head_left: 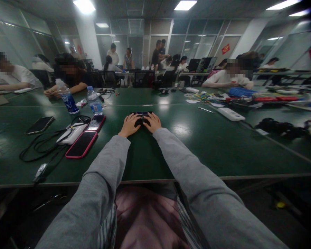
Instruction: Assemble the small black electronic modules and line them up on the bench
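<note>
Both arms reach forward over the green table. My left hand rests on the left side of a small black device, its fingers curled over the device's edge. On the opposite side, my right hand grips the same device, fingers bent over the top. Two dark glossy panels show along its far edge, and much of the body is hidden under my hands. Its exact kind cannot be made out. It appears to lie on the table top, well ahead of the near edge.
To the left lie a pink-cased phone, a red-edged phone, a black phone, a white pouch with black cords, and two bottles. At right are a white power bank-like box, a pen and a blue tray. People sit beyond.
</note>
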The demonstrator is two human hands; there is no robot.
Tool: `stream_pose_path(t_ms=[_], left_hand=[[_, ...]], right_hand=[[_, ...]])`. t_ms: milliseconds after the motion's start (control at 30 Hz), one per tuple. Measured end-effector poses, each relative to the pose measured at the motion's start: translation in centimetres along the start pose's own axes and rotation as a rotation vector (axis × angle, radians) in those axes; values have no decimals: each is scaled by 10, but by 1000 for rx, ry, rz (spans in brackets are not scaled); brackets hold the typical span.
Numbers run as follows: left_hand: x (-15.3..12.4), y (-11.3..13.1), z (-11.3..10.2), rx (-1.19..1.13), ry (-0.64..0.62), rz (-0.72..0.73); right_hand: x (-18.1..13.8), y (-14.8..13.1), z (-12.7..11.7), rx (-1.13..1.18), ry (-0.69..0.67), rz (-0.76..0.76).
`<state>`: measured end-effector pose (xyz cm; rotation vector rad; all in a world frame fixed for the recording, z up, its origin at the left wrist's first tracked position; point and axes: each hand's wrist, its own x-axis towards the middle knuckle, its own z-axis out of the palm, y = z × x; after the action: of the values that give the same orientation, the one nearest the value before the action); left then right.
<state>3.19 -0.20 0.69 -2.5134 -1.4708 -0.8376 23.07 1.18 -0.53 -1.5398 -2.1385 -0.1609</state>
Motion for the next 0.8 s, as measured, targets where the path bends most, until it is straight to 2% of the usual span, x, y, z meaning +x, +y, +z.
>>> stream_pose_path(t_ms=[800], left_hand=[[2,-2,2,-26,18,-30]], right_hand=[[-1,2,1,10,30,13]])
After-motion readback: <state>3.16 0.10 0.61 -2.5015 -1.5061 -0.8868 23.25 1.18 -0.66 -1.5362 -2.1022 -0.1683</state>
